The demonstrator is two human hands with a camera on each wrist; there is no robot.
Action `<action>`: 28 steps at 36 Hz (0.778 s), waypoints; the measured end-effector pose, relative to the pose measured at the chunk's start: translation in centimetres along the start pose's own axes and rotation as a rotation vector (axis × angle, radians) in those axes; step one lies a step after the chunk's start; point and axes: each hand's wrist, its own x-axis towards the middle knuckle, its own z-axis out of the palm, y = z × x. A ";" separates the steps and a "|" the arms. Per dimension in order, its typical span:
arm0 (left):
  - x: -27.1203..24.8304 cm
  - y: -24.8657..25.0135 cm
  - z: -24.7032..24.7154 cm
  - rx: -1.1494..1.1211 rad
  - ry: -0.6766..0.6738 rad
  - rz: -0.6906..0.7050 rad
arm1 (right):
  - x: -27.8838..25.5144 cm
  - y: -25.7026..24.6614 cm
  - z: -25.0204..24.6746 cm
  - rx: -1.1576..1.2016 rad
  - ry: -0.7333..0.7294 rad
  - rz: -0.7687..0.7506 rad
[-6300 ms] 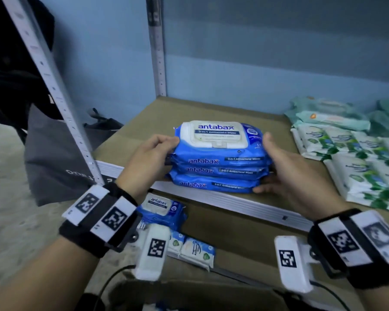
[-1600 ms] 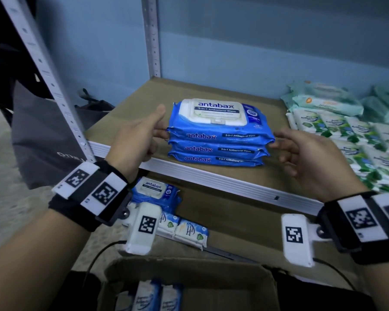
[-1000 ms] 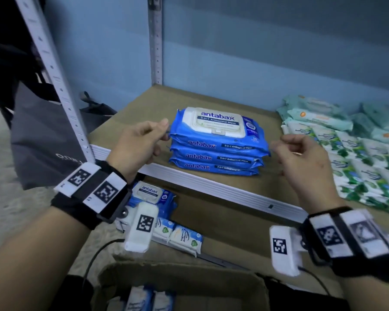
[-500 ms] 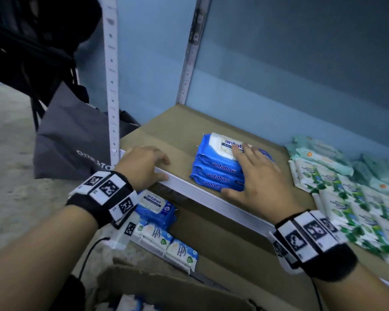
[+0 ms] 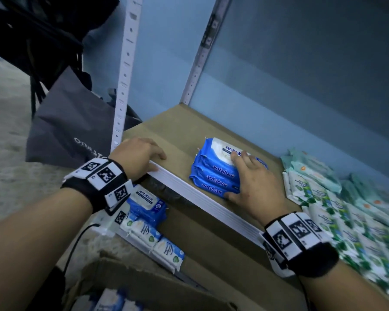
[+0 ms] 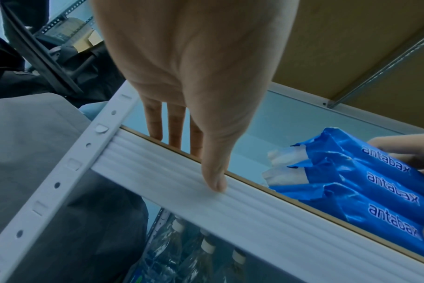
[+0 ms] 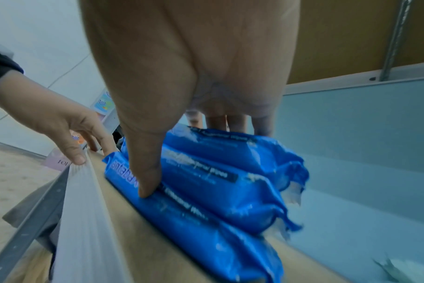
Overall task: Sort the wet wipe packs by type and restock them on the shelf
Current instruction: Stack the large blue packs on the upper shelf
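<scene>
Three blue "antabax" wet wipe packs (image 5: 213,173) lie stacked near the front of the brown shelf board (image 5: 180,135). My right hand (image 5: 240,176) grips the stack, with its fingers laid over the top pack's white lid and its thumb against the front of the bottom pack. The right wrist view shows the same hold, the right hand (image 7: 182,159) on the stack (image 7: 218,181). My left hand (image 5: 158,162) rests apart from the packs on the shelf's white front rail (image 5: 189,189). Its fingers (image 6: 174,134) lie on the board and its thumb on the rail, holding nothing.
Rows of green-and-white packs (image 5: 323,198) and teal packs (image 5: 310,167) fill the shelf's right side. A lower level holds one blue pack (image 5: 146,203) and white packs (image 5: 153,239). A cardboard box (image 5: 144,288) with more packs is below; a grey bag (image 5: 72,131) stands beside the white upright (image 5: 126,63).
My left hand has let go of the stack and dropped onto the shelf rail. My right hand has moved from beside the stack onto it. The view has swung left.
</scene>
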 end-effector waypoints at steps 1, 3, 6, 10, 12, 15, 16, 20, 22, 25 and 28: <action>0.0 -0.1 0.0 -0.003 0.001 0.000 | -0.1 0.0 0.1 0.004 0.007 0.000; 0.0 -0.3 0.1 -0.022 0.000 -0.006 | -0.5 0.0 0.3 0.018 0.016 -0.002; 0.0 -0.6 0.2 -0.042 0.007 -0.014 | -0.6 -0.2 0.4 0.022 0.007 -0.011; 0.1 -0.7 0.4 -0.047 0.019 -0.022 | 0.0 -0.2 0.1 0.002 -0.011 -0.023; 0.2 -0.7 0.3 -0.041 0.019 -0.027 | 0.5 -0.2 0.0 0.007 -0.014 -0.026; 0.3 -0.8 0.3 -0.032 0.013 -0.034 | 1.4 -0.2 -0.1 0.007 -0.016 -0.033; 0.4 -0.9 0.3 -0.034 0.013 -0.033 | 1.8 -0.2 -0.1 0.001 -0.018 -0.038; 0.4 -1.1 0.2 -0.051 0.024 -0.035 | 3.6 -0.4 -0.3 -0.025 -0.036 -0.063; 0.4 -1.1 0.2 -0.057 0.026 -0.039 | 4.7 -0.5 -0.2 -0.021 -0.047 -0.063; 0.5 -1.1 0.0 -0.069 0.027 -0.045 | 6.5 -0.7 0.0 -0.028 -0.061 -0.056; 0.5 -1.1 -0.1 -0.076 0.016 -0.040 | 8.5 -1.1 0.5 -0.020 -0.050 -0.044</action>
